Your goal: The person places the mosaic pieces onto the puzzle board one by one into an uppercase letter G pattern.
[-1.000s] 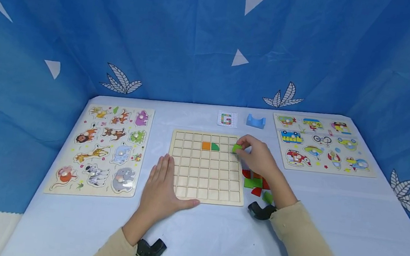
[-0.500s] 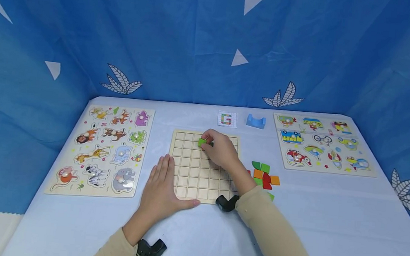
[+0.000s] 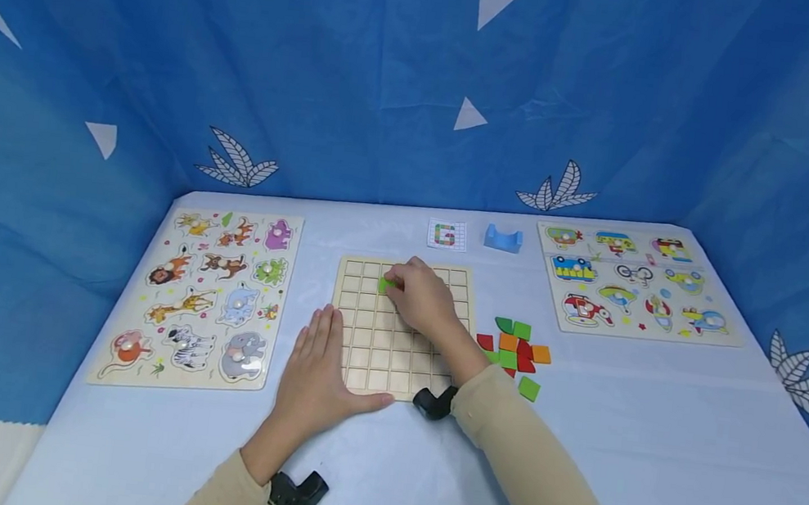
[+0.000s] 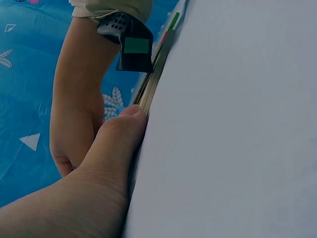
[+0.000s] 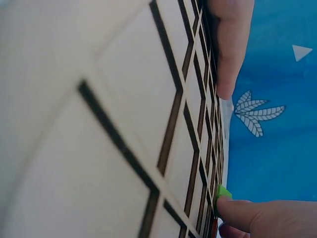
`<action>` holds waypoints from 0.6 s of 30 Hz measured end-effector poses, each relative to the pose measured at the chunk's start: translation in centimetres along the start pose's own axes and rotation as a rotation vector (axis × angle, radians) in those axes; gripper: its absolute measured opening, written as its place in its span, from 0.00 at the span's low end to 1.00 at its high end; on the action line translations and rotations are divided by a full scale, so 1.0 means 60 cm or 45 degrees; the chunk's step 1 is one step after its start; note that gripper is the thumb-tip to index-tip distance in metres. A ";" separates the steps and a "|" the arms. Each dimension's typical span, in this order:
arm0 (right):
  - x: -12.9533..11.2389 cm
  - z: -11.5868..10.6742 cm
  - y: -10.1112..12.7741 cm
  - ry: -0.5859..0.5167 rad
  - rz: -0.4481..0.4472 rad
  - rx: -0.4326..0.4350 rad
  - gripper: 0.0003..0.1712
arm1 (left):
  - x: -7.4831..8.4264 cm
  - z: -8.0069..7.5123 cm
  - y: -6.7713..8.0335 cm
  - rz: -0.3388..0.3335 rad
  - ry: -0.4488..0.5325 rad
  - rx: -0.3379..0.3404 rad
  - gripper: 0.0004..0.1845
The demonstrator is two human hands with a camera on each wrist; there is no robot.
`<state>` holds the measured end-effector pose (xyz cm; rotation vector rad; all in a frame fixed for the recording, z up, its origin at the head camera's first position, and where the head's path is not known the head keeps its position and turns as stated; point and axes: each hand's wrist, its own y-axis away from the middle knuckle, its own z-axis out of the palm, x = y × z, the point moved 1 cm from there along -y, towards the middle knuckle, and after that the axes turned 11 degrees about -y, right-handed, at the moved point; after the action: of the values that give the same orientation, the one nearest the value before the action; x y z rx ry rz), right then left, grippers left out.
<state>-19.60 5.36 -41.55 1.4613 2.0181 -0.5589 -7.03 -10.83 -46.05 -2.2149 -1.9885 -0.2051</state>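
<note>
A wooden grid board [image 3: 359,360] lies mid-table. My right hand [image 3: 424,296] pinches a light green square tile [image 3: 384,285] at the board's second row from the top, left of the middle; the right wrist view shows the tile [image 5: 224,191] between thumb and fingers, right at the grid. The hand covers the cells to the right of it. My left hand [image 3: 316,367] lies flat with straight fingers along the board's left edge, its thumb stretched along the front edge. In the left wrist view that thumb [image 4: 116,141] presses against the board's side.
Several red, green and orange tiles [image 3: 507,360] lie right of the board. Behind it are a small pattern card [image 3: 446,235] and a blue block [image 3: 504,239]. An animal puzzle [image 3: 214,298] stands left, a vehicle puzzle [image 3: 630,289] right.
My right hand has carried the green tile leftward from the board's right edge to left of the middle, over the orange and dark green tiles. The left hand has stayed put.
</note>
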 end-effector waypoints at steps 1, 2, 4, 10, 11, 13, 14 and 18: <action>-0.001 -0.002 0.002 0.013 -0.005 -0.020 0.13 | 0.000 0.000 0.000 0.000 0.000 0.001 0.80; -0.002 -0.003 0.004 0.020 -0.013 -0.041 0.13 | -0.001 0.000 0.000 -0.001 0.002 0.002 0.80; -0.003 -0.010 0.011 0.012 -0.031 -0.083 0.12 | -0.001 0.000 0.001 -0.003 -0.004 0.000 0.80; 0.007 -0.048 0.036 -0.009 -0.043 -0.126 0.17 | 0.001 0.000 0.000 -0.007 0.001 -0.005 0.80; 0.012 -0.057 0.041 0.003 -0.034 -0.121 0.18 | 0.001 0.000 0.000 -0.007 0.006 -0.005 0.80; 0.027 -0.077 0.052 0.030 -0.011 -0.109 0.18 | 0.001 -0.001 0.000 -0.011 0.010 -0.009 0.80; 0.035 -0.088 0.057 0.042 0.008 -0.106 0.17 | 0.001 -0.002 0.000 -0.013 0.010 -0.012 0.80; 0.075 -0.134 0.082 0.106 0.106 -0.099 0.17 | 0.002 -0.004 0.001 -0.014 0.018 -0.018 0.80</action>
<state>-17.63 15.21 -38.57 1.5359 2.0087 -0.3864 -6.97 -10.79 -45.77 -2.2051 -1.9983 -0.2361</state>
